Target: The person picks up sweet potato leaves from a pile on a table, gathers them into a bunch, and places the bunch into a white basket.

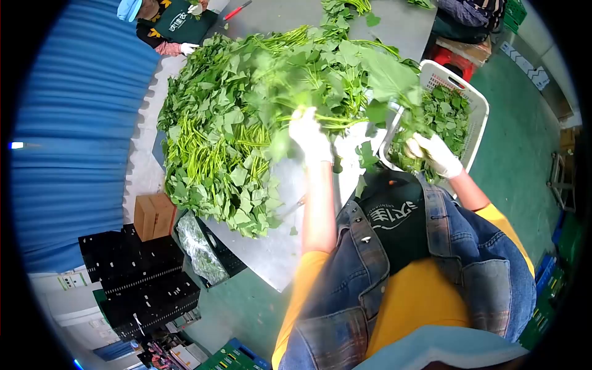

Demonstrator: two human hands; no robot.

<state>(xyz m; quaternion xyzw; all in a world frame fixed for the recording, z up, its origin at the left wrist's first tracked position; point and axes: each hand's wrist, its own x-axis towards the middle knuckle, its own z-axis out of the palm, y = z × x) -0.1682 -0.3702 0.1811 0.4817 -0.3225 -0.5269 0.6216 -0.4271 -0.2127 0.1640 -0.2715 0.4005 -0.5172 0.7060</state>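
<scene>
A large heap of leafy greens (216, 117), which look like sweet potato leaves on long stems, covers much of the metal table (256, 253). My left hand (310, 137), in a white glove, is closed around the stems of a bunch of greens at the heap's near right side. Leaves of this bunch spread up and right, blurred by motion. My right hand (435, 154), also gloved, is over the near side of a white plastic basket (478, 120) that holds loose leaves. Its fingers are curled in on some greens, partly hidden among the leaves.
Across the table a co-worker's gloved hand (188, 49) touches the heap's edge, near a red-handled tool (237, 10). Another person sits at the far right. A cardboard box (154, 216), black crates (132, 259) and a plastic-wrapped crate (200, 250) stand at the left.
</scene>
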